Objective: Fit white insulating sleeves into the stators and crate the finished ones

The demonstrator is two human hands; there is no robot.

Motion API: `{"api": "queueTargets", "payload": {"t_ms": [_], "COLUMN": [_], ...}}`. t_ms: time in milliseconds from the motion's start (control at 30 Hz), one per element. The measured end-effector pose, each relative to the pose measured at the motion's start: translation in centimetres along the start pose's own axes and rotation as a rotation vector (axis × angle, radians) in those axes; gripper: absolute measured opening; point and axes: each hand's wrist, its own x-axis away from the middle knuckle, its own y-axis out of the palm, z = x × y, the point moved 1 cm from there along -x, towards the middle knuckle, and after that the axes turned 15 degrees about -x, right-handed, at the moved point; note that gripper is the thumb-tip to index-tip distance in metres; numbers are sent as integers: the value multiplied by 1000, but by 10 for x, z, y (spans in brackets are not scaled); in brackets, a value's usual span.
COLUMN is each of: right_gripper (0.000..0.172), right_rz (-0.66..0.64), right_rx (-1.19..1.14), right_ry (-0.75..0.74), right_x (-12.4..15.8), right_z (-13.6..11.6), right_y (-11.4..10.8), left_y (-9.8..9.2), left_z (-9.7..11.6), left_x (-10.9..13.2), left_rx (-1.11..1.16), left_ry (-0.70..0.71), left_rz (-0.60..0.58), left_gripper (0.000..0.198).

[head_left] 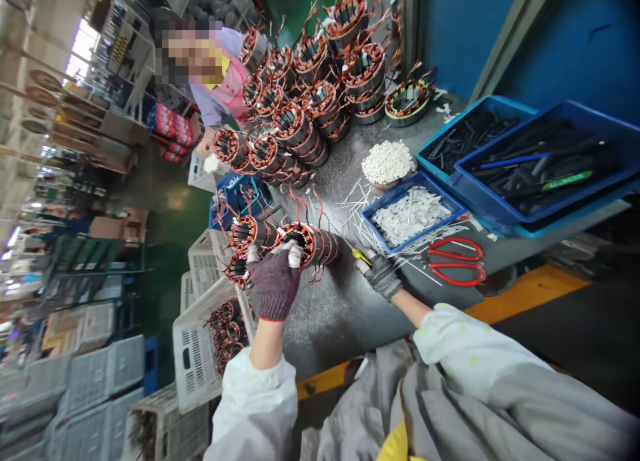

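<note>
My left hand (pixel 275 274), in a dark knitted glove with pale fingertips, has its fingers against the near end of a copper-wound stator (pixel 320 244) lying on its side. Whether the fingers close on its rim is hard to make out. To the right, my right hand (pixel 381 274), in a grey glove, is closed round a small yellow-handled tool (pixel 361 255) above the grey tabletop (pixel 325 321). Two more wound stators (pixel 245 233) are left of my left hand. Behind my right hand is a blue tray (pixel 414 211) of white pieces, with thin white sticks beside it.
Stacks of wound stators (pixel 305 107) fill the back of the table. A heap of white beads (pixel 387 162), blue bins (pixel 545 161) of black tubes and red-handled scissors (pixel 456 262) lie right. A person (pixel 220 81) is behind the stacks. White crates (pixel 200 347) stand left.
</note>
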Motion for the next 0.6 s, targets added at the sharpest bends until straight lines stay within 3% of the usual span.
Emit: {"api": "queueTargets", "payload": {"t_ms": [100,233,400,600], "right_gripper": [45,44,47,44], "right_rz": [-74,-291,-462,-526], "right_rx": [110,468,759,844], "right_ry": [-88,-277,-362,-334], "right_x": [21,29,15,12], "right_z": [-23,-66,-119,-142], "right_y": [-33,-84,-104,-107], "left_y": [39,78,83,88], "left_z": [-9,-7,-6,-7], "left_x": [1,-8,-11,-11], "left_rx": [139,203,247,248], "left_ry": [74,39,68,37], "left_rz": [149,300,484,471], "left_gripper": [42,38,37,41]}}
